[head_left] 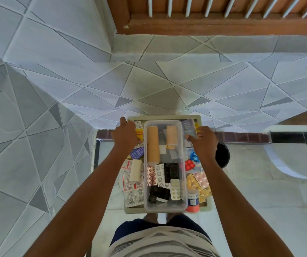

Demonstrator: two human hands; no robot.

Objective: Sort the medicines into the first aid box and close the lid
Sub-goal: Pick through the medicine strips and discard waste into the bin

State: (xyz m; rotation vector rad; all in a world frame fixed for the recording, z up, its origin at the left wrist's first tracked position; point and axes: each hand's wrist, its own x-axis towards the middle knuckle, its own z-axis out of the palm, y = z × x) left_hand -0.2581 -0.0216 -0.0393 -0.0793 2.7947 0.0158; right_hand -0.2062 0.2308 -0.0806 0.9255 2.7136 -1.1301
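A beige tray (167,117) is held in the air in front of my body. My left hand (124,135) is shut on its far left rim and my right hand (203,142) on its right rim, next to a purple-grey packet (188,127). In the tray's middle stands a clear plastic box (184,182) with an open top. It holds a long tan bandage roll (153,143), a shorter roll (172,135) and several blister packs (171,172). Loose on the tray lie a white roll (136,169), sachets (132,190), a red blister pack (189,165), gold foil strips (195,182) and an orange-capped bottle (192,201).
A grey tiled counter (167,86) with line patterns runs ahead and along the left. A black round bin (222,154) stands on the white floor (260,182) beneath my right hand. A wooden window frame (204,25) is above the counter.
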